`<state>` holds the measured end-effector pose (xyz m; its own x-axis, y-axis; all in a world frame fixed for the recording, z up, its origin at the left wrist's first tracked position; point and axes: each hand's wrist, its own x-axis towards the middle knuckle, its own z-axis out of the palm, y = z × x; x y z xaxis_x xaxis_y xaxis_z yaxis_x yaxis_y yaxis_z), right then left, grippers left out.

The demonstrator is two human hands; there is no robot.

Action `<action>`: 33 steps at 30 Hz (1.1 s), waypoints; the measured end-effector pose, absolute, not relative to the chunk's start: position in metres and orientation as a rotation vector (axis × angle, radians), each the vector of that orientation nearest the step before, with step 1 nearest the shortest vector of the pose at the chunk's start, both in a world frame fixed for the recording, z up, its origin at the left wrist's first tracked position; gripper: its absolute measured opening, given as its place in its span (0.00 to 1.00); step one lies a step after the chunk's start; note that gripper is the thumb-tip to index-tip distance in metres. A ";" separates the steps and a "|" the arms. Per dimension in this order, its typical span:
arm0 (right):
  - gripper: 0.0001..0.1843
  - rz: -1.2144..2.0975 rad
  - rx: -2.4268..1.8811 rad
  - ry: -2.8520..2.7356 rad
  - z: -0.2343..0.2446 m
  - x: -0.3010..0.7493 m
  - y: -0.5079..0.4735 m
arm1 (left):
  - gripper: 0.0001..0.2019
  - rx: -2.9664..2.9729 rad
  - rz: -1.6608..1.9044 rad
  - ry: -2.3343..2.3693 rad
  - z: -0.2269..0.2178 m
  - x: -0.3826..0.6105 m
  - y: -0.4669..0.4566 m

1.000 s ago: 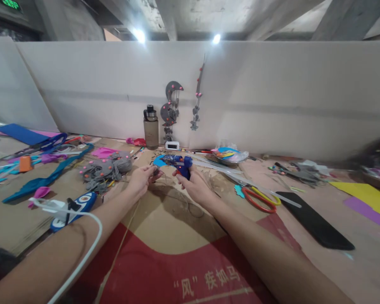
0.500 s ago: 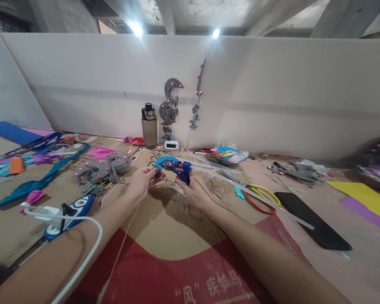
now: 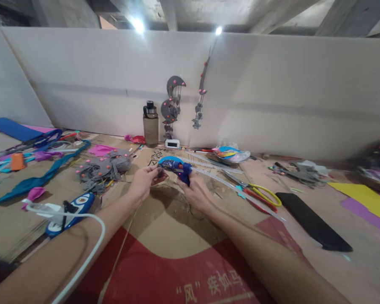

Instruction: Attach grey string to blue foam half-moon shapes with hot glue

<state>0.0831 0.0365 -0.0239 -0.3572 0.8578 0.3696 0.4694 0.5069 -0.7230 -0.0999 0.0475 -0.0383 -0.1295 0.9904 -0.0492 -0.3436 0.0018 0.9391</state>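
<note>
My right hand [image 3: 194, 190] is wrapped round the handle of a blue hot glue gun [image 3: 184, 169], with a long clear glue stick [image 3: 221, 177] trailing out of its back. The nozzle points left, toward the fingertips of my left hand [image 3: 145, 182]. Those fingers pinch a small dark grey piece [image 3: 160, 171], partly hidden, with thin string hanging below. Just behind the nozzle shows a blue curved piece [image 3: 170, 158]. Both hands are above a cardboard sheet [image 3: 164, 236].
Left lie grey yarn decorations [image 3: 104, 169] with pink dots and a blue-white power strip [image 3: 71, 214]. Scissors [image 3: 262, 196] and a black flat case [image 3: 313, 221] lie to the right. A bottle [image 3: 151, 128] and a small white clock [image 3: 172, 144] stand by the white wall board [image 3: 272, 84].
The glue gun's nozzle has come closer to the piece in my left fingers, and the glue stick's far end has swung lower. The view has shifted slightly.
</note>
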 end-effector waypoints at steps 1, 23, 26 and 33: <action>0.17 0.655 -1.085 -2.000 -0.024 0.083 0.036 | 0.06 0.863 1.436 1.053 -0.038 -0.100 0.048; 0.16 0.645 -1.101 -1.979 -0.028 0.083 0.036 | 0.09 0.887 1.466 1.098 -0.036 -0.099 0.047; 0.17 0.642 -1.117 -1.983 -0.028 0.083 0.036 | 0.09 0.896 1.466 1.097 -0.037 -0.100 0.048; 0.14 0.616 -1.084 -1.986 -0.032 0.083 0.038 | 0.13 0.914 1.462 1.099 -0.037 -0.100 0.048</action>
<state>0.0828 0.0385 -0.0321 -0.3364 0.8530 0.3991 0.4773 0.5198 -0.7085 -0.0997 0.0477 -0.0373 -0.1659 0.9861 -0.0128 -0.2862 -0.0358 0.9575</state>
